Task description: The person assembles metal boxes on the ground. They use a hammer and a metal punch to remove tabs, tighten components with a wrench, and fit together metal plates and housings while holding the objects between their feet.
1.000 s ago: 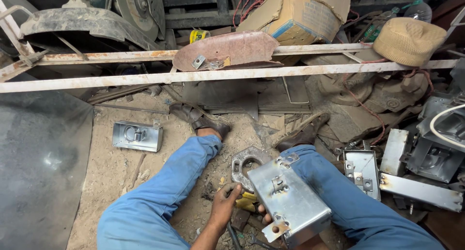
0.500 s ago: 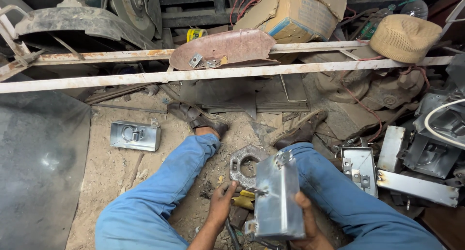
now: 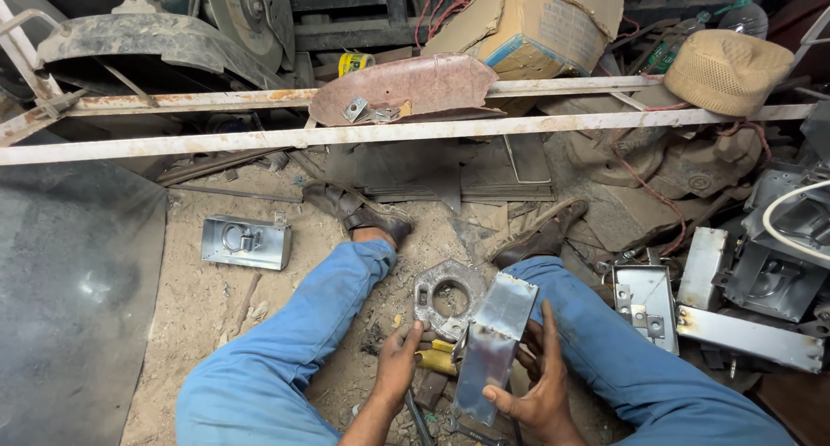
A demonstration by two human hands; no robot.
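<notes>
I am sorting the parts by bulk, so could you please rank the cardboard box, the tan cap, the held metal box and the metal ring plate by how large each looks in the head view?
1. cardboard box, though partly cut off
2. metal box, nearest the camera, so unsure
3. tan cap
4. metal ring plate

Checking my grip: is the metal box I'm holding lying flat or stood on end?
On end, slightly tilted: the metal box stands lengthwise, gripped by the right hand.

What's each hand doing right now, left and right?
Left hand: closed around a yellow-handled tool on the floor.
Right hand: gripping the metal box, held upright between the legs.
</notes>
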